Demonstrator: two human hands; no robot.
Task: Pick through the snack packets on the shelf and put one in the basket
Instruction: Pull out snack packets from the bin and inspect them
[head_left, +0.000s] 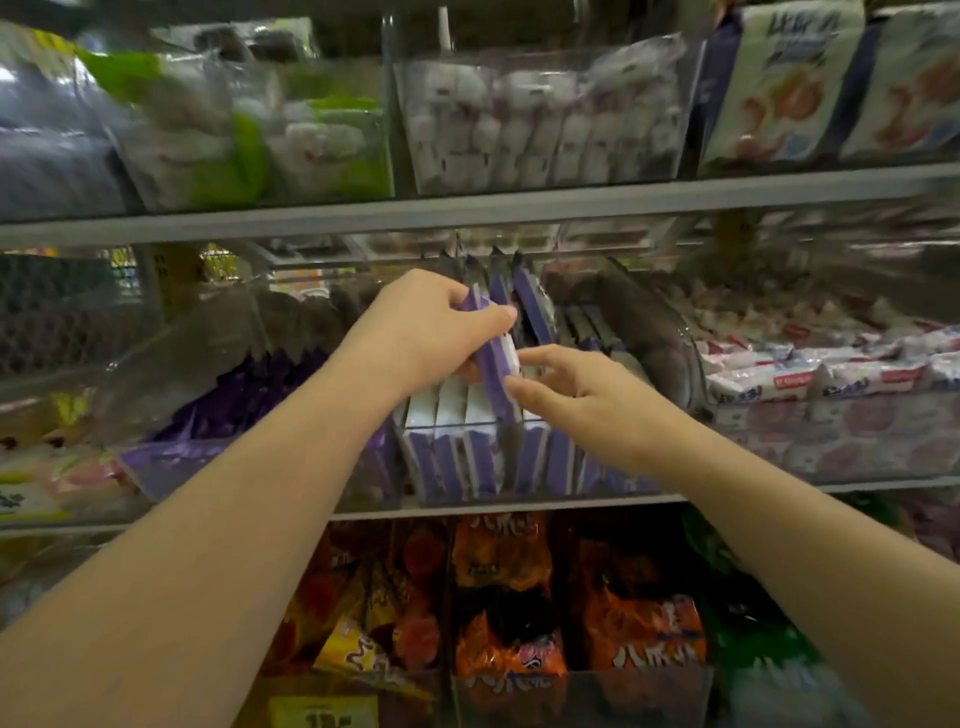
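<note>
We judge the left hand (426, 332) nearer: it grasps 1 purple packet (493, 374), long axis near upright, raised just above the row (452, 415) on the shelf (467, 506), while the right hand (576, 395), fingers loose and gripping nothing, lies just beside its lower edge; no basket shows.

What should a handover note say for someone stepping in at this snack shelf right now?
Left hand: grips one purple-and-white packet, raised above the row of packets on the middle shelf.
Right hand: thumb and forefinger at the packet's lower edge; whether they pinch or only touch it cannot be told.
Done: one packet picked out of the row.
Left: put it in the basket, which is not in view.
</note>
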